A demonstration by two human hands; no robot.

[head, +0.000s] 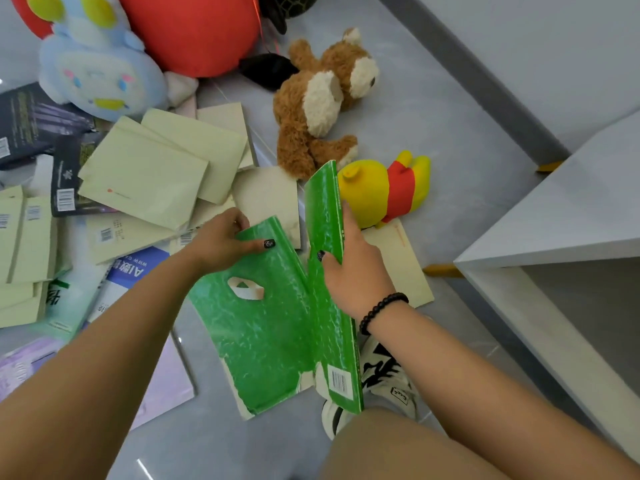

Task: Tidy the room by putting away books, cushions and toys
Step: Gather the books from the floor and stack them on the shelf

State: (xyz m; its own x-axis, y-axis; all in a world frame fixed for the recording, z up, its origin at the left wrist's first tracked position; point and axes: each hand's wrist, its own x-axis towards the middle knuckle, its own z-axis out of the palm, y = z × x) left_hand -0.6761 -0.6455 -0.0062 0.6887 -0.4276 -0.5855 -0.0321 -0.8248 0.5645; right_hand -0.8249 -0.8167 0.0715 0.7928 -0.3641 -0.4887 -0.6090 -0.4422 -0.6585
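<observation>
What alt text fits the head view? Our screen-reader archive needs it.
Two hands hold green books: the left hand grips one lying flat, the right hand one upright. Pale books, a brown teddy bear and a yellow plush litter the grey floor.

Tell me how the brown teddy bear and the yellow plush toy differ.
The brown teddy bear is shaggy, with cream patches; the yellow plush toy is smooth and wears a red top. The bear looks larger and lies sprawled, limbs spread; the yellow one is compact. Both lie on the grey floor, untouched.
</observation>
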